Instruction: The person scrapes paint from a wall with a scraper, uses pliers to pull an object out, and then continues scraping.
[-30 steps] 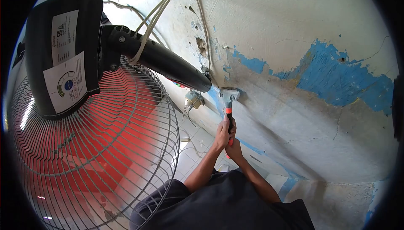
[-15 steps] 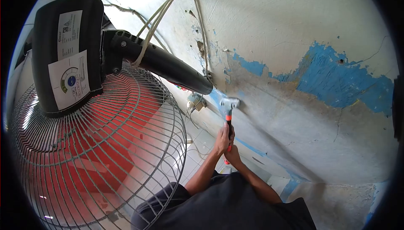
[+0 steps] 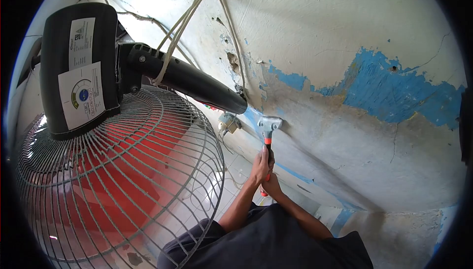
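A scraper [image 3: 267,141] with a wide metal head and a black-and-orange handle stands upright against the wall [image 3: 320,126], its head at a pale blue, bared strip. Both of my hands are closed around the handle. My left hand [image 3: 260,167] grips the upper part, thumb along the handle. Lower down, my right hand [image 3: 272,186] wraps the handle's end, where an orange tip shows below. Whether the blade's edge presses on the wall is hard to tell. Patches of blue paint [image 3: 389,89] show where the white coat is gone.
A large black fan [image 3: 81,72] with a wire cage [image 3: 148,170] fills the left side, its arm [image 3: 202,84] reaching to the wall near the scraper. Cables [image 3: 229,23] hang from a hook. A socket box [image 3: 229,122] sits low on the wall, above the tiled floor.
The scraper head, blurred before, is now sharp and sits slightly farther right against the wall. Both hands keep their grip. The whole view has shifted a little.
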Demonstrator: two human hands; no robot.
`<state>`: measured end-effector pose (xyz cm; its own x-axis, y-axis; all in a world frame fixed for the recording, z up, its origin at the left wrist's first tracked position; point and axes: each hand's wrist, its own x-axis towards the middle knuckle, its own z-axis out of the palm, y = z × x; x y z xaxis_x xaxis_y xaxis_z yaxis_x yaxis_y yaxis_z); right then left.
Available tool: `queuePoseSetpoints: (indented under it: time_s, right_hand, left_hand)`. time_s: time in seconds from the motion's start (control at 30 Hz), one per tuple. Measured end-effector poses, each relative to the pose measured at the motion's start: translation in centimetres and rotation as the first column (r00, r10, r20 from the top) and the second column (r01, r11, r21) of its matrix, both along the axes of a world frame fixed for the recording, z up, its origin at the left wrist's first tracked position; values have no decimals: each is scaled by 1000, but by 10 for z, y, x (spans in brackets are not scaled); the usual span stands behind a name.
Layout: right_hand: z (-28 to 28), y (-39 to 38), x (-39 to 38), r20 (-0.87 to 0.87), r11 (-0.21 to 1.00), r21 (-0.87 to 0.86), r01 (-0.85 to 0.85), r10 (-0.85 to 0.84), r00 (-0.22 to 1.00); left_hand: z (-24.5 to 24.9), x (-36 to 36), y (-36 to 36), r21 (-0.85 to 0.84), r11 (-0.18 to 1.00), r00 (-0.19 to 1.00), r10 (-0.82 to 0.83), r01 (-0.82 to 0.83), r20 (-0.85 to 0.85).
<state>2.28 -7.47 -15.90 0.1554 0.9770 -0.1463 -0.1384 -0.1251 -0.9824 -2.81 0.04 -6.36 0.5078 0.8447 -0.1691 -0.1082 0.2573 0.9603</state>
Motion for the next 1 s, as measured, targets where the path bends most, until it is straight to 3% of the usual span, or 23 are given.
queuePoseSetpoints:
  time_s: [0.07, 0.17, 0.3, 0.37, 0.57, 0.6, 0.73, 0.83, 1.0]
  right_hand:
    - [30, 5, 4, 81, 1000, 14, 20, -21, 997]
    - [58, 22, 7, -28, 999, 47, 10, -8, 1000]
    - [27, 5, -6, 55, 999, 39, 12, -14, 998]
    - [17, -4, -10, -1, 1000, -19, -17, 17, 1000]
    - [69, 21, -1, 46, 990, 118, 84, -89, 995]
    - [70, 20, -2, 96, 988, 142, 54, -68, 993]
    - [63, 1, -10, -138, 998, 61, 5, 3, 990]
    - [61, 8, -5, 26, 987, 154, 51, -55, 998]
    - [94, 19, 2, 45, 985, 162, 51, -59, 997]
  left_hand:
    - [29, 3, 3, 46, 999, 1000, 20, -21, 17]
    - [65, 5, 12, 100, 995, 997, 6, -13, 74]
    - [22, -2, 1, 99, 995, 999, 22, -18, -42]
    - [27, -3, -3, 42, 999, 997, 24, -22, -68]
    - [73, 5, 9, 165, 985, 999, 45, -43, -9]
    - [74, 2, 8, 114, 993, 1000, 23, -23, 4]
    - [51, -3, -2, 143, 990, 994, 4, 11, -107]
    - [65, 3, 0, 164, 986, 997, 34, -22, -72]
    - [113, 10, 5, 244, 970, 1000, 4, -1, -12]
